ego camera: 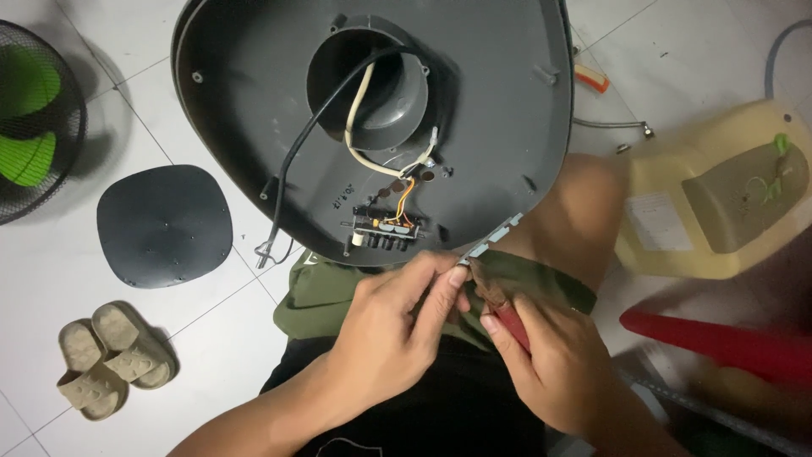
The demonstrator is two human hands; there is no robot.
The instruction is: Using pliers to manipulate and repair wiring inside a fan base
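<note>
The small wire end (pixel 470 272), just below the dark fan base (pixel 372 127) lying on the person's lap, is pinched by the left hand (pixel 397 326), while the right hand (pixel 554 364) clamps a red-handled tool (pixel 512 326) on it, so I think a gentle, steady squeeze is best.

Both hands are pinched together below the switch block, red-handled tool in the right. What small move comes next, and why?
Probably steady the thin wire end in the left hand and close the red-handled tool in the right hand on it: both meet below the grey upturned fan base, whose switch block lies exposed.
</note>
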